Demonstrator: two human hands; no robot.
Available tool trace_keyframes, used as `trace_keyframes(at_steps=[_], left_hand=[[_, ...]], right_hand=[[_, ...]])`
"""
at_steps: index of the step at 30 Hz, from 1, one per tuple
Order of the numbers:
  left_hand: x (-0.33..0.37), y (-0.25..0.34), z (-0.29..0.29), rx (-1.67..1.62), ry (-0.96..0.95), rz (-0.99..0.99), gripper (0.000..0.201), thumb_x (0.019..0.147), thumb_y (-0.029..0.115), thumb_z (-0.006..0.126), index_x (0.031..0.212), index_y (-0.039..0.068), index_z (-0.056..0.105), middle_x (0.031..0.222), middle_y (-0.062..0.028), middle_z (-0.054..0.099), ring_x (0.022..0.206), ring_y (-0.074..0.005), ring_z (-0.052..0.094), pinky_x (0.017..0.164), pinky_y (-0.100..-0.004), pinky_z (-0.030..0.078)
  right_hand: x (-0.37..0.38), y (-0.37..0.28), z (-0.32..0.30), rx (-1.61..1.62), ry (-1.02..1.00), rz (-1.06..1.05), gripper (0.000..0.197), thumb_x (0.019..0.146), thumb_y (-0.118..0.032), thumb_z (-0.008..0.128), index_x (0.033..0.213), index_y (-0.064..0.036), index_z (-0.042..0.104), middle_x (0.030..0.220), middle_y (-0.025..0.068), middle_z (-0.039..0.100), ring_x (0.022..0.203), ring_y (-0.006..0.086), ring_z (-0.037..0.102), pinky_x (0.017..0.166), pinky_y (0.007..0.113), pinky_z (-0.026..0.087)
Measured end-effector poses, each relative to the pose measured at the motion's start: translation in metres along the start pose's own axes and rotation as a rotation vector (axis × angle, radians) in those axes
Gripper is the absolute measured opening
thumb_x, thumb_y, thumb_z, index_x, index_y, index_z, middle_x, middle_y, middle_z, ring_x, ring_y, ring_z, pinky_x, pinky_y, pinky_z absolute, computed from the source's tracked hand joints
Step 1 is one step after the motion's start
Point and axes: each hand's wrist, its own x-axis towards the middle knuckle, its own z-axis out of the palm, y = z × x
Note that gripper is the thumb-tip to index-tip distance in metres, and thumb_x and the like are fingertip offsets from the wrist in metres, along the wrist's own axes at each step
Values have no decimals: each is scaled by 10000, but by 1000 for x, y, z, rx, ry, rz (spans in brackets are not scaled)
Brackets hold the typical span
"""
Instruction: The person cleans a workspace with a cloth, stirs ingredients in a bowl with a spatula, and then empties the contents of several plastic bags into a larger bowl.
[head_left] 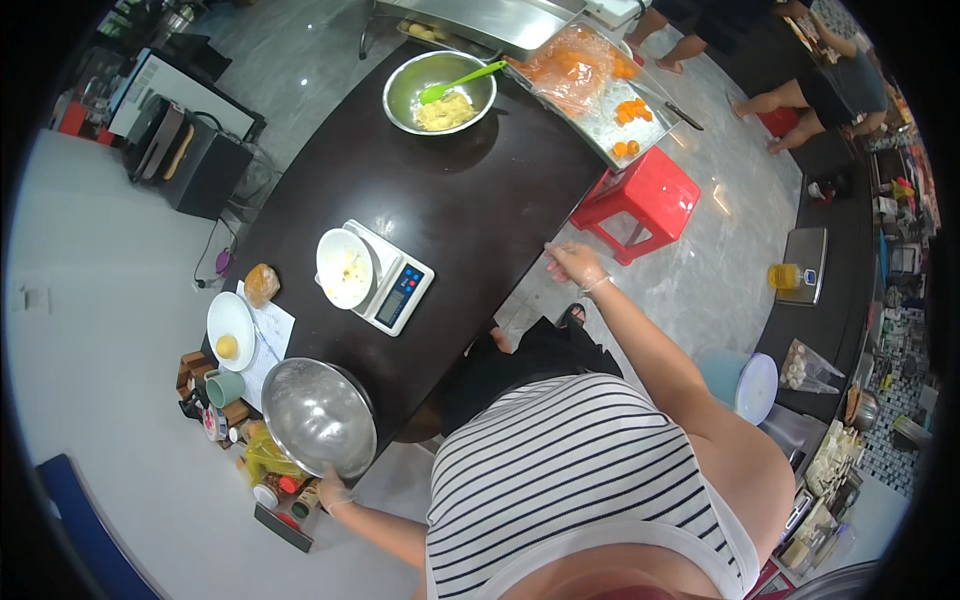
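My left hand (336,494), in a clear glove, grips the near rim of a large steel mixing bowl (320,418) at the table's near left corner. The bowl is tilted and its shiny inside looks bare. My right hand (576,264), also gloved, hovers by the table's right edge with nothing in it, its fingers loosely bent and apart. Between them, mid-table, a white kitchen scale (398,296) carries a white bowl (345,268) with pale yellow residue inside. Farther off, another steel bowl (400,112) holds a pale yellow mass (446,112) and a green spatula (462,82).
A metal tray (640,140) with orange pieces, a plastic bag (570,70) and a knife (686,117) lies at the far right. Below it stands a red stool (655,200). At left are a white plate (230,318), a wrapped bun (262,285), a cup (225,389) and jars.
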Motion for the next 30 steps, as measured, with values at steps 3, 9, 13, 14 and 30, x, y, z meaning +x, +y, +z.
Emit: trace_keyframes(at_steps=[3, 9, 13, 14, 30], left_hand=[[-23, 24, 21, -467, 42, -49, 398, 801, 273, 546, 1038, -44, 582, 862, -137, 629, 788, -228, 610, 652, -362, 496], [-96, 93, 31, -544, 208, 120, 226, 743, 157, 499, 807, -49, 569, 685, -65, 550, 494, -159, 495, 386, -312, 378], [-176, 153, 34, -315, 273, 311, 327, 769, 209, 521, 743, -117, 535, 650, -84, 524, 559, -154, 455, 478, -336, 393], [-181, 159, 27, -159, 262, 368, 352, 782, 221, 531, 825, -127, 566, 708, -96, 561, 637, -179, 496, 576, -344, 436], [-590, 465, 428, 197, -717, 1655, 280, 746, 165, 531, 859, -82, 600, 718, -248, 615, 645, -335, 598, 651, -405, 452]], right_hand=[[0, -12, 0, -27, -60, -69, 366, 872, -362, 570, 945, -8, 628, 715, 63, 634, 542, 120, 590, 487, 232, 464], [-14, -6, -33, -113, -46, -202, 354, 876, -333, 562, 928, 12, 624, 708, 68, 634, 551, 128, 589, 525, 251, 480], [-20, 26, -104, -187, 70, -287, 348, 867, -327, 565, 944, 7, 622, 691, 80, 640, 566, 146, 610, 537, 282, 493], [-22, 32, -120, -264, 86, -312, 351, 849, -342, 566, 927, -6, 635, 705, 101, 649, 582, 190, 623, 574, 321, 498], [-220, 196, -448, 290, 991, -41, 456, 843, -400, 574, 997, 26, 626, 809, 141, 667, 693, 208, 650, 632, 318, 500]])
